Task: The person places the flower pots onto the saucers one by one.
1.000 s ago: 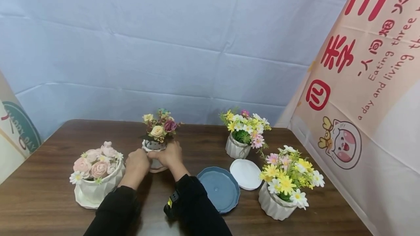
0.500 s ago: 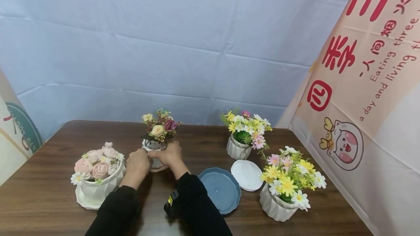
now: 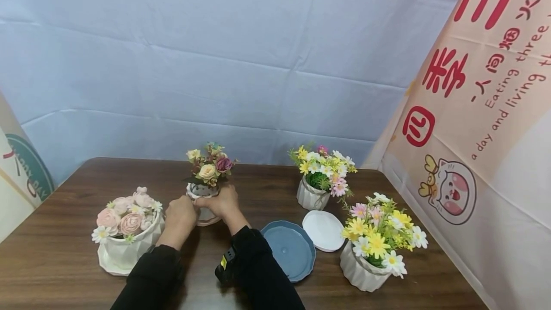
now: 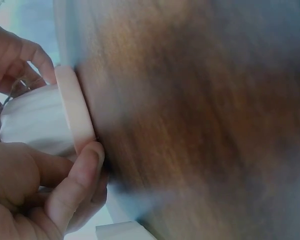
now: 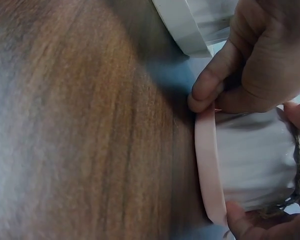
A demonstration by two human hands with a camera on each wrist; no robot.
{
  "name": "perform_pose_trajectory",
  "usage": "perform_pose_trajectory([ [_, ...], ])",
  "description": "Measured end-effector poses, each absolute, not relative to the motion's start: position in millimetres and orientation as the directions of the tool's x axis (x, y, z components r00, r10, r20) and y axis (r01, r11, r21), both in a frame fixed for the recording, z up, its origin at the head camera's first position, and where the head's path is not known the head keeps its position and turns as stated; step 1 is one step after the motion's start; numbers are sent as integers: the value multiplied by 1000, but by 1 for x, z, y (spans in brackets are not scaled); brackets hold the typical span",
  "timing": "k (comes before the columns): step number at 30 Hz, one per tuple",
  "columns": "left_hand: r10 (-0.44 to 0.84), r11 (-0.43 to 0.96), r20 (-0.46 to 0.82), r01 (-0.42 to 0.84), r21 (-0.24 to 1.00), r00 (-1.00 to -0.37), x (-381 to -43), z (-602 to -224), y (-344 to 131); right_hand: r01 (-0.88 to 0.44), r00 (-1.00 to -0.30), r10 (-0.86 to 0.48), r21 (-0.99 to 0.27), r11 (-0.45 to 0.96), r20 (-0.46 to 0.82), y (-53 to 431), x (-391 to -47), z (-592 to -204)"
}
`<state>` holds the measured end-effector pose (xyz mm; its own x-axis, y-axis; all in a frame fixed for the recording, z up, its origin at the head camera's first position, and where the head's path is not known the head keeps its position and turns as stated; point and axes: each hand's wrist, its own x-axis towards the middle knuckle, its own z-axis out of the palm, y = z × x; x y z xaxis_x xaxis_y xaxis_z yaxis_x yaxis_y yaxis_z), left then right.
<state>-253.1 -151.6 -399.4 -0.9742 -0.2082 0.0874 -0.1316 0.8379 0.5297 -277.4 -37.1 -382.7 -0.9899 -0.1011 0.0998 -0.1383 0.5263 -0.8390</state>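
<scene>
A small white flowerpot (image 3: 204,214) of cream and purple roses (image 3: 207,172) stands upright at the back, left of centre. Under it lies a pale pink saucer (image 5: 208,165), which both wrist views show from the side close to the tabletop. With thumb and fingers, my left hand (image 3: 181,216) pinches the saucer's rim on the left. My right hand (image 3: 223,202) grips the pot from the right, its thumb across the front and a fingertip low by the saucer. A twine band (image 5: 298,155) circles the pot's upper part.
Left of the hands stands a white pot (image 3: 129,250) of pink flowers on a white saucer. To the right lie a blue plate (image 3: 289,251) and a white saucer (image 3: 323,230). Two white pots of daisies, one rear (image 3: 312,196) and one front (image 3: 363,269), stand beyond them.
Both hands keep the same hold on the pot and saucer. The head view shifts very slightly; nothing on the table has visibly moved.
</scene>
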Motion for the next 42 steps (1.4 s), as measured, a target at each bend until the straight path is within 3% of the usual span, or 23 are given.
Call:
perform_pose_trajectory([
  [28, -174, 859, 154, -74, 506, -972, -244, -398, -150, -179, -983, -117, -833, 523, 138, -37, -277, -386],
  [42, -155, 856, 62, -103, 506, -986, -241, -398, -147, -210, -976, -156, -840, 501, 151, -32, -276, -389],
])
